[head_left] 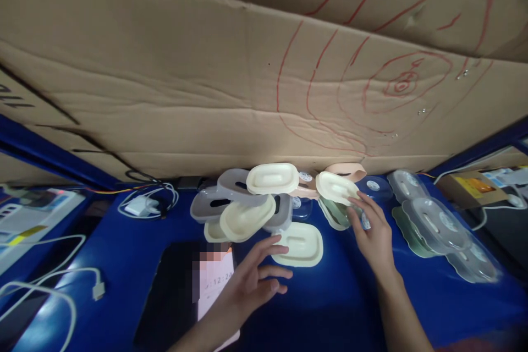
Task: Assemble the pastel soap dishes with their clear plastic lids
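Several shallow oval plastic pieces, like small lids or dishes, lie on the blue surface. My left hand (258, 278) has its fingers spread, with the fingertips over the left edge of a cream oval piece (303, 243) lying flat; I cannot tell if they touch it. My right hand (373, 234) is closed at the right edge of another cream oval piece (333, 187), thumb below and fingers along its rim. Beneath that piece is a green piece (339, 212) with a pale rim. A further cream piece (272, 179) rests at the back, and a tilted one (247, 217) leans nearer.
Grey oval pieces (237, 184) are heaped at the back left; clear-wrapped ones (439, 223) lie at the right. A phone (216, 280) lies on a black pad (169, 286). White cables (88, 272) run at the left. A cardboard wall (185, 77) stands behind.
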{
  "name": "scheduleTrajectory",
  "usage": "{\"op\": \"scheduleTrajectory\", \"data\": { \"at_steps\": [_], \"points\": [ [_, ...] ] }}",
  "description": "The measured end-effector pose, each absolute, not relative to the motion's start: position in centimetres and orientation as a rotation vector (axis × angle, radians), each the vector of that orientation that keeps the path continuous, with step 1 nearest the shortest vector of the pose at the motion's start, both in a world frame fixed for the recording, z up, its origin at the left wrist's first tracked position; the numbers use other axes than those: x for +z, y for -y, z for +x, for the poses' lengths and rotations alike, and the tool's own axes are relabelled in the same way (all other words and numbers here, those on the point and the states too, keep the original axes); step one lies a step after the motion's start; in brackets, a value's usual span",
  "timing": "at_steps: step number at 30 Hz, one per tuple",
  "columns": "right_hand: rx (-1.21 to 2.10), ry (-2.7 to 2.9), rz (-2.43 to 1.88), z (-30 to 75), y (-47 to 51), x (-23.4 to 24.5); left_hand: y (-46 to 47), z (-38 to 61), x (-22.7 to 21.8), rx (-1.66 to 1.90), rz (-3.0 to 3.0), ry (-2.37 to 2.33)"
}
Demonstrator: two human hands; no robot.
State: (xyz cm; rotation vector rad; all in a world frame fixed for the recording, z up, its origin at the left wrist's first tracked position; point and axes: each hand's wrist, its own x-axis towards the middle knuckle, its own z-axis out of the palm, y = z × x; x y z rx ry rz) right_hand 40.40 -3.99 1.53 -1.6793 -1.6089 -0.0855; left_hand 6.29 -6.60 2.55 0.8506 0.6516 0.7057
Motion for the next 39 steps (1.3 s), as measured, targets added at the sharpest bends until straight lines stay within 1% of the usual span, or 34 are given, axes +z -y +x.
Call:
{"op": "scheduleTrajectory", "data": {
  "at_steps": [3,5,7,9,11,12,14,16,18,22,27,30,32,35,37,39],
  "points": [
    [-0.052,1.575,-1.696,40.4,4.5,2.6,6.4,6.3,2.9,0.72,0.867,-0.665],
    [-0.102,1.57,-1.717,41.0,5.6,3.9,6.4,6.3,3.2,0.727,0.882,-0.669],
    [-0.245,1.541,-1.765,42.8,7.3,5.2,6.4,6.4,3.4,0.725,0.9,-0.676],
    [-0.461,1.472,-1.84,45.6,9.2,6.0,6.5,6.4,3.6,0.71,0.924,-0.686],
    [-0.697,1.375,-1.975,48.9,11.0,5.9,6.6,6.3,3.5,0.683,0.957,-0.685],
    [-0.753,1.311,-2.081,50.5,11.8,5.5,6.6,6.3,3.5,0.662,0.979,-0.683],
    [-0.741,1.255,-2.272,53.0,12.8,4.6,6.6,6.2,3.4,0.609,1.03,-0.679],
    [-0.631,1.308,-2.337,54.7,13.3,3.6,6.6,6.2,3.3,0.569,1.073,-0.681],
    [-0.577,1.365,-2.242,55.4,13.3,2.9,6.6,6.3,3.3,0.554,1.087,-0.686],
    [-0.604,1.333,-2.028,55.3,12.6,2.0,6.7,6.7,3.5,0.542,1.07,-0.689],
    [-0.655,1.275,-1.891,52.7,11.9,2.3,7.1,6.9,2.9,0.547,1.062,-0.651],
    [-0.53,1.256,-1.789,47.8,12.2,3.6,7.4,6.8,1.9,0.578,1.016,-0.588],
    [-0.276,1.362,-1.687,43.3,12.7,4.2,7.5,6.8,1.3,0.634,0.981,-0.526],
    [0.118,1.765,-1.384,36.5,12.9,4.5,7.5,6.7,1.2,0.719,0.899,-0.441],
    [0.289,1.873,-1.26,33.2,12.7,4.2,7.4,6.7,1.8,0.762,0.832,-0.471],
    [0.395,1.87,-1.232,31.5,12.2,3.8,7.3,6.8,2.5,0.803,0.78,-0.568]
  ]
}}
